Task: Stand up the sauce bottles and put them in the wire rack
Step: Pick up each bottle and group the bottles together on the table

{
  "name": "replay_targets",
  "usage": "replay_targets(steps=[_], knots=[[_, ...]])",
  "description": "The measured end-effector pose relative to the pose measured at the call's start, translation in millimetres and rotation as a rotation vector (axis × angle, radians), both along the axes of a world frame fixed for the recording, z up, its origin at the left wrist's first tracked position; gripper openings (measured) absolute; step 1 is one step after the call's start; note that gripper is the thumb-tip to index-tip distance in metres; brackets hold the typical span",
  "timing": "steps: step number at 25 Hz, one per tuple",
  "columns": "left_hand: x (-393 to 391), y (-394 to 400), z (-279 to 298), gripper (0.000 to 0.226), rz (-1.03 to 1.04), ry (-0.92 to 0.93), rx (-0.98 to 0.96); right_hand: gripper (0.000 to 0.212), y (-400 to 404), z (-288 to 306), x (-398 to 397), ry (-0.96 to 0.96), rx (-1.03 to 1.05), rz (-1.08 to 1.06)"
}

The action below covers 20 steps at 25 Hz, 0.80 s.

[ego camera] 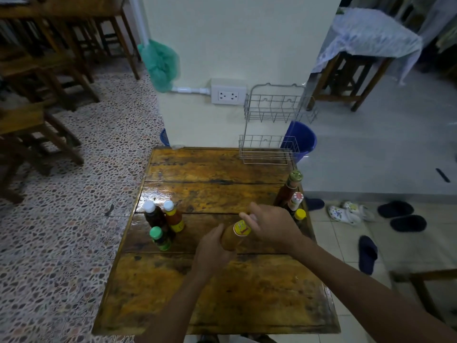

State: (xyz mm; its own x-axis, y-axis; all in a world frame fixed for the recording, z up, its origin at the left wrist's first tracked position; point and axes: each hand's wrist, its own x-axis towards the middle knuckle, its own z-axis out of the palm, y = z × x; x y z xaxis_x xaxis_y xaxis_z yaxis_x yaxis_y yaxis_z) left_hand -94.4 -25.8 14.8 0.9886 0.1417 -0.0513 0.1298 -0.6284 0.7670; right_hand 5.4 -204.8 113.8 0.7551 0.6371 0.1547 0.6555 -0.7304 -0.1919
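Observation:
An orange sauce bottle point(235, 235) with a yellow label lies tilted over the middle of the wooden table point(215, 293). My left hand point(210, 253) grips its base and my right hand point(269, 225) wraps its neck end, hiding the cap. Three bottles stand at the left: a dark one with a white cap point(153, 214), a red one with a white cap point(174, 219) and a small green-capped one point(159, 240). Three more stand at the right edge: a tall green-capped one point(289, 189), a red-and-white-capped one point(296, 200) and a yellow-capped one point(300, 215). The two-tier wire rack point(269, 149) stands empty at the far right corner.
A cream pillar with a power socket point(228, 95) rises right behind the table. A blue bucket point(303, 139) sits on the floor behind the rack. Wooden chairs point(37, 120) stand to the left, slippers point(395, 211) lie on the floor to the right.

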Motion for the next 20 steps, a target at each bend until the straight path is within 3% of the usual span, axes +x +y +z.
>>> replay_targets(steps=[3, 6, 12, 16, 18, 20], knots=[[4.7, -0.3, 9.2, 0.048, -0.063, -0.022, -0.103, 0.038, -11.0, 5.6, 7.2, -0.118, -0.033, 0.205], [9.1, -8.9, 8.4, 0.051, -0.021, -0.006, -0.062, 0.042, -10.7, 4.2, 20.6, -0.026, -0.048, 0.097], [7.5, -30.0, -11.0, 0.052, 0.119, 0.039, 0.215, 0.047, -8.2, -13.6, 30.8, 0.214, -0.035, -0.093], [7.3, -42.6, -9.8, 0.051, 0.165, 0.072, 0.413, 0.029, -14.4, -17.1, 36.6, 0.366, -0.116, -0.129], [8.0, -44.3, -10.6, 0.046, 0.163, 0.103, 0.371, 0.029, -20.6, -18.7, 35.2, 0.393, -0.154, -0.062], [7.3, -42.6, -6.4, 0.040, 0.133, 0.128, 0.104, 0.037, -22.7, -11.1, 28.7, 0.331, -0.052, -0.024]])
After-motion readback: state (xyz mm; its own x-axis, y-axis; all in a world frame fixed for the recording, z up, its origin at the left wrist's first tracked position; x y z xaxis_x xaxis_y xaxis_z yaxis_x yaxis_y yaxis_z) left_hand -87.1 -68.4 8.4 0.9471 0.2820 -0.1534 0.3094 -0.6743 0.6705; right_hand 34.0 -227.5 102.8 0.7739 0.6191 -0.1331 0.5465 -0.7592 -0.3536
